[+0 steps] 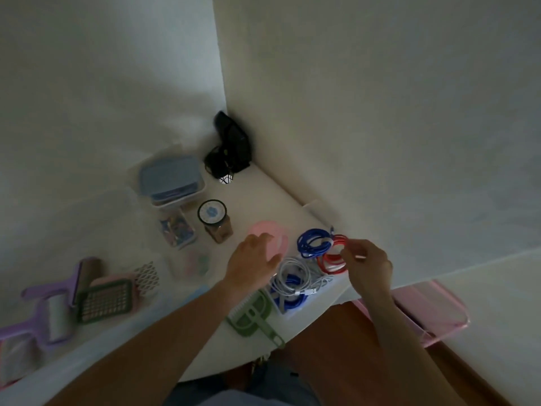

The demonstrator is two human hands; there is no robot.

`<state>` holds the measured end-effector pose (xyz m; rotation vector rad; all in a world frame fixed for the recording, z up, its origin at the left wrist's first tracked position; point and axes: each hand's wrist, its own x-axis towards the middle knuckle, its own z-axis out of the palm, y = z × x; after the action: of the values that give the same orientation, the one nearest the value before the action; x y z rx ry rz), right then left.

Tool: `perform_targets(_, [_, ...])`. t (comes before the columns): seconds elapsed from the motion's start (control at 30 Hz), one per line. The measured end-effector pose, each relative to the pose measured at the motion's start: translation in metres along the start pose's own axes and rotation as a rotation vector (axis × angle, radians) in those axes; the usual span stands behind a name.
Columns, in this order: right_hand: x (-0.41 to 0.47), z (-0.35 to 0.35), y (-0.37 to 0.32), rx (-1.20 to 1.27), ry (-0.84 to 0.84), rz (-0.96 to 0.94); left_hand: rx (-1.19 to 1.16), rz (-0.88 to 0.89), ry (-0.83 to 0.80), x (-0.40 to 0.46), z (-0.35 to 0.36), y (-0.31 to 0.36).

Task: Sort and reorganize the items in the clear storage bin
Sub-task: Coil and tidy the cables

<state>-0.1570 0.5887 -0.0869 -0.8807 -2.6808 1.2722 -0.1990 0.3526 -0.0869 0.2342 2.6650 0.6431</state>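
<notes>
At the front edge of the white tabletop (pixel 281 197), the right hand (pixel 367 266) had its fingers curled, and its fingertips seemed to pinch the red cable coil (pixel 332 260). The picture was dark and a bit blurry, so I could not be sure how tight that hold was. The blue cable coil (pixel 313 243) lay just beside the red one, touching it. The white cable bundle (pixel 294 275) sat near them, in a small clear tray (pixel 281 306) with more blue cable.

The left hand (pixel 253 260) was flat and loose, holding nothing. It hovered over the pink round lid (pixel 279 234).

The cables looked light, bendy and soft. They would not break, but a coil could spring loose and tangle. I think it was best to pinch right across all the loops at once. The clear storage bin (pixel 123 344) stood to the left, with a purple lint roller (pixel 58 300) inside.
</notes>
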Motion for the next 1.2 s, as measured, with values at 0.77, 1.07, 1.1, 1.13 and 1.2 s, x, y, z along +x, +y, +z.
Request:
perform_targets(0.77, [0.013,0.02,-0.002,0.705,-0.63,0.107,-1.204,-0.245,-0.047,0.037,0.017,0.047])
perform_targets(1.07, [-0.031,0.065,0.026,-0.207,-0.348,-0.052,-1.158,-0.265,0.116,0.014,0.004,0.003])
perform_targets(1.1, [-0.032,0.075,0.027,-0.27,-0.335,-0.076,-1.174,-0.289,0.126,0.011,0.005,0.001])
perform_targets(1.13, [-0.03,0.083,0.027,-0.316,-0.313,-0.084,-1.195,-0.311,0.128,0.007,0.005,-0.002])
perform_targets(1.2, [-0.025,0.087,0.024,-0.338,-0.299,-0.035,-1.221,-0.359,0.124,0.001,0.004,-0.004])
